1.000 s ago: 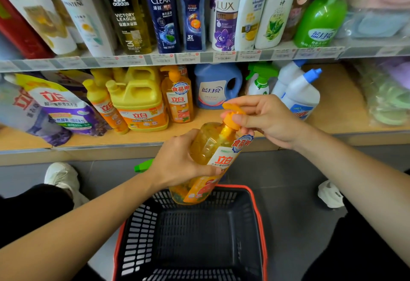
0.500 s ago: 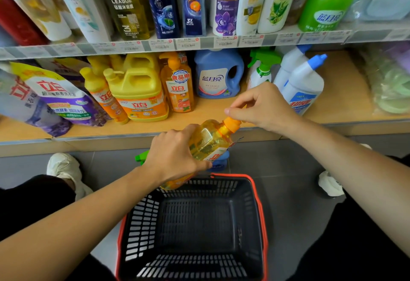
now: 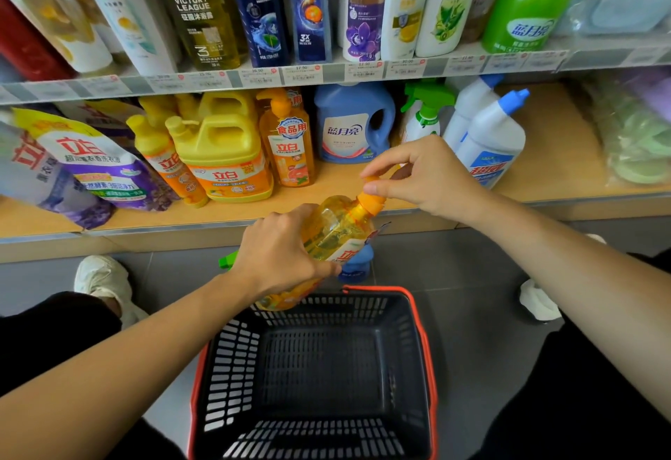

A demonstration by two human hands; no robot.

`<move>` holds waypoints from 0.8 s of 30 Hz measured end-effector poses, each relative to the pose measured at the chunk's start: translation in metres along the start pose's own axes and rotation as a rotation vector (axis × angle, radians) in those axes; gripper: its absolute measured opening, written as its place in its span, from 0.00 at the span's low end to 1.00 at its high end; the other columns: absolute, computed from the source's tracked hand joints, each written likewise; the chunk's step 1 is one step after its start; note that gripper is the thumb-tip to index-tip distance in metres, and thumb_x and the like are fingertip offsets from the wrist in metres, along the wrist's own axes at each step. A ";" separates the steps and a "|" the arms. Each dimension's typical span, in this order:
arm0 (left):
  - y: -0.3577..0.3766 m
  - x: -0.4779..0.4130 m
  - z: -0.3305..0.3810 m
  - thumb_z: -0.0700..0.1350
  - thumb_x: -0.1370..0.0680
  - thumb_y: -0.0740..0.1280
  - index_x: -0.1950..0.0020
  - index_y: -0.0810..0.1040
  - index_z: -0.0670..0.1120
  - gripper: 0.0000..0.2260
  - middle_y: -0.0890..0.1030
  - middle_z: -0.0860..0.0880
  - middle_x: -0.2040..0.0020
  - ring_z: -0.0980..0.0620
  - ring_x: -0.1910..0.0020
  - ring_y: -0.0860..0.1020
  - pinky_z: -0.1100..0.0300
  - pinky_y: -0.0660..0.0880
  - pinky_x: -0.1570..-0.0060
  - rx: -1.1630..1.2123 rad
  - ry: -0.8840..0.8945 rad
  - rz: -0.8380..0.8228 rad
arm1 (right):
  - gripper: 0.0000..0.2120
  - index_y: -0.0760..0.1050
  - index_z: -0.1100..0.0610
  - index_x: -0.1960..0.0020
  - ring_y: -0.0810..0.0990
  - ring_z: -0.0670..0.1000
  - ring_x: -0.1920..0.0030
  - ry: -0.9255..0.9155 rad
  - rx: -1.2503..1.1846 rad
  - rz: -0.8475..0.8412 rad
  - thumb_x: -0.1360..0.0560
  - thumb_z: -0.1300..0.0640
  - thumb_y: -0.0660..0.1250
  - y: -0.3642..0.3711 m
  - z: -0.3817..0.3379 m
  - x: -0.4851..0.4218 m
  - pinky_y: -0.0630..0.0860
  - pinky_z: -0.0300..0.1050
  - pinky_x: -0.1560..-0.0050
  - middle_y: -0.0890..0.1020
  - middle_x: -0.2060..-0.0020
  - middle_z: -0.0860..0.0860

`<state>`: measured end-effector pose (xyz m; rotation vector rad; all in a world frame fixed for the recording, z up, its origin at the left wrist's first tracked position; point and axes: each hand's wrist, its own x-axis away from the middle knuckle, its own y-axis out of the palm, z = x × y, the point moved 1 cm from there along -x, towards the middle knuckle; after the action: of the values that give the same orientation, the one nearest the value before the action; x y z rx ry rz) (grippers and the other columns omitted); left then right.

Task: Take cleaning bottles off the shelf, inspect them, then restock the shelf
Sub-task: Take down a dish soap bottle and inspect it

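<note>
I am watching the left hand wrapping around the body of the yellow dish-soap bottle, fingers clamped on it, while the right hand is pinching the orange pump cap between thumb and fingertips, closed on it. The bottle is tilting, cap end up and toward the shelf, base down over the far rim of the black basket, which is sitting directly below the grip with its red edge showing. Just behind the bottle's lower end a blue bottle and a green sprayer tip are standing on the grey floor, partly hidden by the left hand. Beyond the grip, the lower shelf is carrying an orange pump bottle, a yellow jug, a blue detergent jug and, just past the right hand, two white bottles with blue caps; the right hand is covering part of them. Above that, shampoo bottles are lining the upper shelf. Against half a second ago, I am noting the bottle sitting slightly more upright, the left hand staying on the body, and the right hand's fingers now lying lower on the cap; a second ago the label was facing me, now it is mostly turned away.
</note>
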<state>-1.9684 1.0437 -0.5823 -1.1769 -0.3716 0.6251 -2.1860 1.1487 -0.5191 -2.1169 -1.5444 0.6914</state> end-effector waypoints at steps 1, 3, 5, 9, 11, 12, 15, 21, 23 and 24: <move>-0.001 -0.001 0.000 0.74 0.41 0.73 0.29 0.73 0.53 0.45 0.85 0.48 0.47 0.43 0.49 0.82 0.53 0.75 0.56 0.025 -0.018 -0.012 | 0.11 0.85 0.55 0.47 0.83 0.40 0.56 0.010 -0.014 0.005 0.29 0.58 0.78 0.000 0.002 -0.001 0.79 0.33 0.54 0.85 0.56 0.47; -0.003 -0.002 0.000 0.75 0.42 0.73 0.30 0.74 0.53 0.46 0.84 0.51 0.47 0.45 0.49 0.81 0.52 0.77 0.54 0.087 -0.056 -0.054 | 0.13 0.84 0.57 0.45 0.84 0.45 0.53 0.049 -0.061 -0.004 0.28 0.58 0.77 -0.001 0.006 -0.004 0.81 0.38 0.51 0.86 0.54 0.52; -0.005 -0.002 0.000 0.75 0.44 0.72 0.32 0.75 0.54 0.45 0.84 0.54 0.48 0.49 0.50 0.81 0.50 0.79 0.51 0.171 -0.083 -0.099 | 0.12 0.83 0.57 0.43 0.86 0.50 0.55 0.110 -0.129 -0.031 0.26 0.57 0.75 0.000 0.009 -0.005 0.84 0.45 0.54 0.86 0.54 0.54; -0.007 -0.002 0.001 0.72 0.46 0.74 0.39 0.79 0.55 0.39 0.84 0.57 0.53 0.53 0.54 0.82 0.48 0.80 0.53 0.311 -0.110 -0.113 | 0.05 0.82 0.52 0.48 0.85 0.51 0.61 0.144 -0.209 -0.039 0.24 0.57 0.72 0.005 0.010 -0.007 0.84 0.47 0.58 0.85 0.57 0.55; -0.007 -0.001 0.002 0.71 0.46 0.76 0.43 0.80 0.55 0.36 0.84 0.58 0.55 0.55 0.56 0.82 0.49 0.80 0.54 0.362 -0.112 -0.100 | 0.04 0.82 0.50 0.49 0.83 0.49 0.61 0.146 -0.271 -0.024 0.23 0.57 0.71 0.006 0.010 -0.008 0.83 0.45 0.58 0.85 0.56 0.54; -0.007 -0.001 0.002 0.70 0.46 0.76 0.44 0.80 0.55 0.35 0.84 0.58 0.55 0.56 0.56 0.82 0.48 0.80 0.54 0.390 -0.108 -0.097 | 0.05 0.82 0.51 0.48 0.83 0.49 0.59 0.149 -0.298 -0.025 0.23 0.57 0.71 0.007 0.010 -0.008 0.82 0.45 0.58 0.84 0.55 0.55; -0.010 -0.002 0.002 0.68 0.45 0.79 0.44 0.80 0.55 0.33 0.85 0.57 0.54 0.55 0.55 0.83 0.47 0.81 0.53 0.478 -0.077 -0.122 | 0.11 0.81 0.52 0.44 0.84 0.51 0.51 0.175 -0.394 -0.083 0.26 0.55 0.73 0.009 0.009 -0.007 0.83 0.48 0.56 0.84 0.47 0.57; -0.013 -0.001 0.002 0.59 0.42 0.84 0.44 0.82 0.52 0.29 0.87 0.55 0.50 0.54 0.51 0.85 0.45 0.81 0.49 0.623 0.022 -0.222 | 0.11 0.82 0.58 0.48 0.85 0.49 0.52 0.104 -0.328 -0.263 0.30 0.61 0.78 0.001 0.004 -0.002 0.80 0.40 0.54 0.86 0.53 0.55; -0.013 0.001 0.003 0.59 0.42 0.84 0.45 0.82 0.52 0.29 0.87 0.55 0.51 0.54 0.51 0.85 0.44 0.81 0.49 0.632 0.022 -0.238 | 0.12 0.82 0.59 0.47 0.85 0.49 0.51 0.093 -0.300 -0.288 0.30 0.62 0.78 -0.003 0.004 -0.001 0.80 0.40 0.52 0.86 0.53 0.55; -0.013 0.001 0.004 0.60 0.42 0.83 0.45 0.82 0.53 0.29 0.87 0.55 0.51 0.54 0.52 0.85 0.44 0.81 0.50 0.621 0.025 -0.239 | 0.13 0.82 0.60 0.47 0.85 0.50 0.50 0.094 -0.288 -0.295 0.30 0.63 0.78 -0.004 0.004 0.000 0.80 0.40 0.52 0.86 0.52 0.55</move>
<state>-1.9661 1.0440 -0.5689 -0.5358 -0.2626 0.4665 -2.1912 1.1497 -0.5197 -2.0161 -1.9448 0.2763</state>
